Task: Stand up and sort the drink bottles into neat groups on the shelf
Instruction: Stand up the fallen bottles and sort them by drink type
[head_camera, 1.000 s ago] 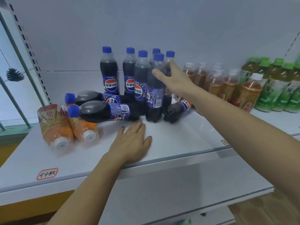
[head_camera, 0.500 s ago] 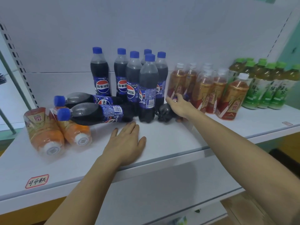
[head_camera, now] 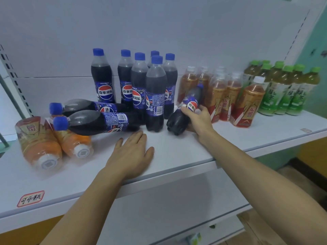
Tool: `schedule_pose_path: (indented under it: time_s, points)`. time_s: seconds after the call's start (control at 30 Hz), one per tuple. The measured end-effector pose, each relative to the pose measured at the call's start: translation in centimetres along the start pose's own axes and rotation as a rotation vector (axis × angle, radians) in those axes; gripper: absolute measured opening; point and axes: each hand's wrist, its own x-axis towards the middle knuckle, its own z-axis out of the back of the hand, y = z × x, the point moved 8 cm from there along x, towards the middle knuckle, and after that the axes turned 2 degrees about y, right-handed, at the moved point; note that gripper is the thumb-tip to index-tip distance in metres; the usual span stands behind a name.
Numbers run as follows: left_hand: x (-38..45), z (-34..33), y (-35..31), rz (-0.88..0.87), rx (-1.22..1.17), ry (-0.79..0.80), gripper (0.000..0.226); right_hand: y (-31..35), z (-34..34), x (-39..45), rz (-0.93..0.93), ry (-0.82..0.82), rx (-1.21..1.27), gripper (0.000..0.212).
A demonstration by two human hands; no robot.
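With the right hand (head_camera: 198, 117) gripping a tilted cola bottle (head_camera: 184, 112) between the standing colas (head_camera: 155, 96) and red tea bottles (head_camera: 219, 96), and the left hand (head_camera: 131, 154) flat on the shelf (head_camera: 177, 156), swinging it upright risks toppling either neighbouring group.

The right hand (head_camera: 199, 119) grips a tilted cola bottle (head_camera: 184, 112) beside upright ones; the left hand (head_camera: 131, 152) rests flat on the shelf (head_camera: 177, 152).

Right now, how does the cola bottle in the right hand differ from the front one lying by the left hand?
The held cola bottle is tilted, base toward the camera, gripped at its label by the right hand. The lying cola bottle rests flat on the shelf, cap pointing left, untouched; the left hand lies flat beside it. Both share dark cola and blue labels.
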Motion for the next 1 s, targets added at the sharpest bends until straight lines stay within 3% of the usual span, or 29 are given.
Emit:
schedule_pose_path:
  time_s: [0.13, 0.3, 0.5, 0.67, 0.8, 0.9, 1.0]
  points:
    - [0.0, 0.1, 0.0, 0.008, -0.004, -0.002, 0.063, 3.3, -0.5, -1.6, 0.331, -0.048, -0.265, 0.085]
    - [-0.5, 0.6, -0.5, 0.009, -0.015, -0.016, 0.060, 4.2, -2.0, -3.0, 0.570, 0.048, -0.459, 0.087]
    - [-1.3, 1.8, -1.1, 0.013, -0.045, -0.079, 0.051, 3.8, -1.8, -2.8, 0.592, 0.061, -0.437, 0.081]
    - [-2.6, 2.9, -0.3, 0.116, -0.041, -0.227, 0.040, 4.1, -1.5, -3.7, 0.627, 0.047, -0.417, 0.073]
    - [-4.1, 3.4, -0.6, 0.144, -0.060, -0.218, 0.026, 6.1, -0.1, -7.1, 0.843, -0.092, -0.430, 0.054]
    - [-6.7, 4.5, -1.0, 0.048, -0.057, -0.220, 0.032, 6.2, -0.7, -9.8, 0.933, 0.012, -0.481, 0.048]
    - [-10.5, 7.8, 0.7, -0.006, -0.085, -0.399, 0.022, 5.3, -2.0, -12.2, 0.883, 0.120, -0.483, 0.047]
